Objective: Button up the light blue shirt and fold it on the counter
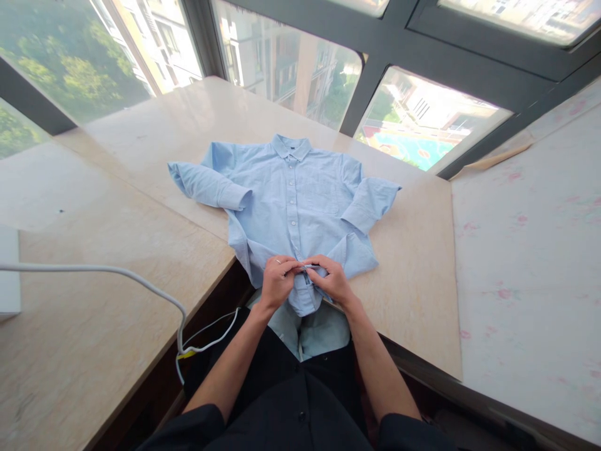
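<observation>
A light blue button-up shirt [314, 188] lies front side up on the stone counter, collar toward the windows and sleeves folded inward at the sides. The upper buttons on its placket look fastened. At the lower placket, my left hand [278, 280] pinches the fabric between thumb and fingers; a ring shows on one finger. Close beside it, my right hand [330, 277] pinches the other side of the same spot, fingertips nearly meeting. Any button between the fingertips is hidden. Below my hands the shirt's hem hangs past the counter edge, over my lap.
The beige counter [413, 294] runs in a corner under grey-framed windows [291, 62]. A white cable [117, 270] crosses the left side and drops past the edge, near a white box [8, 269]. Floral wallpaper [526, 269] covers the right wall.
</observation>
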Demonstrator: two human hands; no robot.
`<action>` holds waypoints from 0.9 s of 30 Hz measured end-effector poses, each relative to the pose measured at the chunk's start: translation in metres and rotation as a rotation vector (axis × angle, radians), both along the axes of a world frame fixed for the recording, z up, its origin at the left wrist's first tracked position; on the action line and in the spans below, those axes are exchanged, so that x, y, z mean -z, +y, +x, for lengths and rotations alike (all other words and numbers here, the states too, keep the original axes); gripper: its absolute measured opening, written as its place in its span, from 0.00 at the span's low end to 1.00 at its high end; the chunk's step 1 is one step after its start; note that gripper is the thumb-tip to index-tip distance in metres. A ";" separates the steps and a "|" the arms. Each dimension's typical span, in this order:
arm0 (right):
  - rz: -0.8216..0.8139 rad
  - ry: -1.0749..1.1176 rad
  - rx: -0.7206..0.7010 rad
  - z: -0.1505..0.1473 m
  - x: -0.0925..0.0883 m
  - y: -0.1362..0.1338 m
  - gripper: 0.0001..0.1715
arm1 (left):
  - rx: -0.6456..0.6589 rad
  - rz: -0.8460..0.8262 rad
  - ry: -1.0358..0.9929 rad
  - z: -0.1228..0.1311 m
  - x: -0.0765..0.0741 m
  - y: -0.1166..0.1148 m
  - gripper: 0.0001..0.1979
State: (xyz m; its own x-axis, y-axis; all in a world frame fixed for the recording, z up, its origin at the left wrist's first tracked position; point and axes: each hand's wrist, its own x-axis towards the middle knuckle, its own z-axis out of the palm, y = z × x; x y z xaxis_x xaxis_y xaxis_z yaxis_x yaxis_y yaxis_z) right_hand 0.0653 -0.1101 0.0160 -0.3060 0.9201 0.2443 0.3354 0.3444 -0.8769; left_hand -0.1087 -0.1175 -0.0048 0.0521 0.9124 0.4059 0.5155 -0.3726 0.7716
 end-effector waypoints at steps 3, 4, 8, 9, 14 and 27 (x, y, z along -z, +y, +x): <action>0.009 -0.008 0.005 -0.001 0.003 0.000 0.11 | -0.006 -0.022 0.015 0.001 -0.002 0.000 0.08; 0.017 -0.015 0.011 -0.001 0.004 0.000 0.12 | -0.008 -0.029 0.020 0.002 -0.002 0.000 0.08; 0.052 -0.033 0.033 0.000 0.008 0.000 0.12 | -0.008 -0.045 0.026 0.003 -0.005 -0.001 0.08; 0.055 -0.035 0.032 0.000 0.008 0.000 0.12 | -0.008 -0.048 0.024 0.003 -0.006 -0.001 0.08; 0.085 -0.057 0.015 -0.001 0.005 -0.001 0.11 | -0.020 -0.073 0.027 0.003 -0.007 -0.001 0.07; 0.067 -0.031 0.052 -0.002 0.008 -0.001 0.10 | -0.007 -0.085 0.035 0.004 -0.007 0.000 0.08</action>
